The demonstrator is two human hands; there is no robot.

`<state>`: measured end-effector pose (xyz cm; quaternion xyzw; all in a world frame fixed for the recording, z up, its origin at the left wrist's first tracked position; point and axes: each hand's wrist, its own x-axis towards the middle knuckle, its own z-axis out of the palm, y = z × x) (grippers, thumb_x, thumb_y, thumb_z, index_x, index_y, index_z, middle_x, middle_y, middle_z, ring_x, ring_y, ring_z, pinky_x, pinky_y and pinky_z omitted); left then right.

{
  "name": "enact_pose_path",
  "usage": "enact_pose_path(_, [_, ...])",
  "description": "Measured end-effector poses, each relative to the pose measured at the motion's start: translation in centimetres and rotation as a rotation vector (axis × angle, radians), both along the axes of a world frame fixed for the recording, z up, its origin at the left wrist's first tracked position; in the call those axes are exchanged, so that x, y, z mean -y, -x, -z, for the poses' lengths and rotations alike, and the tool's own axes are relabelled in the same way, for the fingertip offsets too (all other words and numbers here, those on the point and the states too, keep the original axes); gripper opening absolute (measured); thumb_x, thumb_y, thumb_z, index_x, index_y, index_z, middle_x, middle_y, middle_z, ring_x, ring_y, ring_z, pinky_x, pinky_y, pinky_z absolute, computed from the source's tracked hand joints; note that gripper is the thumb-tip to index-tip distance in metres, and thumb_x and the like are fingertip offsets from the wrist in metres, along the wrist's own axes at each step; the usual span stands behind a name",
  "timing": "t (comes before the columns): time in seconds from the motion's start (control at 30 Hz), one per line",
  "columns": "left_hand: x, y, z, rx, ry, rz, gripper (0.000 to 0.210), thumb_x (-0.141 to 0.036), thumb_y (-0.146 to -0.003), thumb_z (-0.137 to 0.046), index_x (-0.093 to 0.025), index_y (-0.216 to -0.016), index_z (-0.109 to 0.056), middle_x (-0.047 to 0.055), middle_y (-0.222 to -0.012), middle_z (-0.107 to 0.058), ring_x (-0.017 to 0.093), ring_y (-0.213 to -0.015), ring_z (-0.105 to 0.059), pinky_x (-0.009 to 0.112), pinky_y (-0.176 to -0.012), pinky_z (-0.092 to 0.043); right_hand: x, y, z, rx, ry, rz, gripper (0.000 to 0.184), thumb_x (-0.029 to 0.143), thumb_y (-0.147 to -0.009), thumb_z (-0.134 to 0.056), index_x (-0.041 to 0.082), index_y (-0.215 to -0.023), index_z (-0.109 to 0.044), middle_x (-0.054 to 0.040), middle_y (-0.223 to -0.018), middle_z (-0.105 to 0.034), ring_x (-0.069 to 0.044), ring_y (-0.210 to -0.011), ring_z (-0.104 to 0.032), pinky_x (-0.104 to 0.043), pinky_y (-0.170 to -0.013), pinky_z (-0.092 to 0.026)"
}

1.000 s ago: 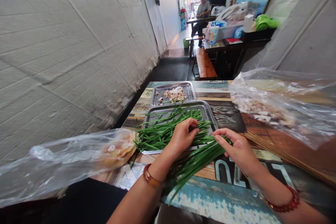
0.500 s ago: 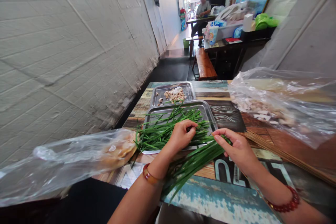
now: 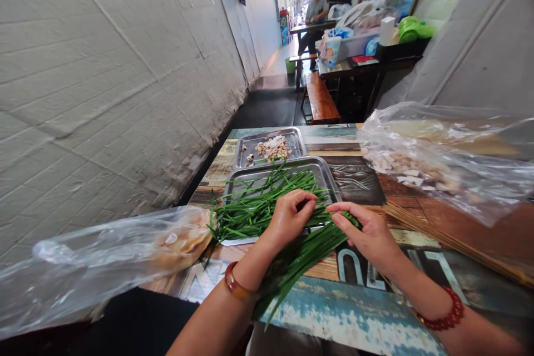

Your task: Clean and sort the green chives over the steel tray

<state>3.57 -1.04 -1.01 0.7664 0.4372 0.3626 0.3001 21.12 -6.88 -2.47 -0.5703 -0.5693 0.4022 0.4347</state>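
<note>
Leaves (image 3: 306,256), long, green and narrow, are bunched in the curled right hand (image 3: 367,232). Over the nearer rectangular silver metal tray (image 3: 326,171), the left hand (image 3: 290,216) is almost closed, contents unclear.

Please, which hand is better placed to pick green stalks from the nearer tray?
Probably the left hand: it is over the green stalks in the nearer tray, while the right hand holds the separate bunch.
</note>
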Motion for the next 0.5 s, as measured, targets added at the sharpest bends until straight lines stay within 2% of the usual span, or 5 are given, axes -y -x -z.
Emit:
enact_pose_path(0.2, [0.15, -0.14, -0.07, 0.048, 0.085, 0.08, 0.017, -0.012, -0.081, -0.057, -0.015, -0.086, -0.072, 0.005, -0.079, -0.069, 0.014, -0.074, -0.062, 0.024, -0.068, -0.046, -0.19, 0.0, 0.33, 0.001, -0.04, -0.006, 0.027, 0.04, -0.084, -0.056, 0.021, -0.095, -0.071, -0.0046, -0.08, -0.071, -0.015, -0.057, -0.06, -0.023, -0.044, -0.047])
enact_pose_path(0.5, [0.41, -0.2, -0.37, 0.099, 0.206, 0.06, 0.011, -0.019, -0.08, -0.063, -0.012, -0.078, -0.071, 0.004, -0.071, -0.066, 0.011, -0.063, -0.055, 0.021, -0.058, -0.041, -0.34, -0.02, 0.35, 0.028, -0.048, -0.023, 0.032, 0.041, -0.085, -0.054, 0.019, -0.1, -0.071, -0.0068, -0.087, -0.071, -0.015, -0.057, -0.061, -0.023, -0.042, -0.045])
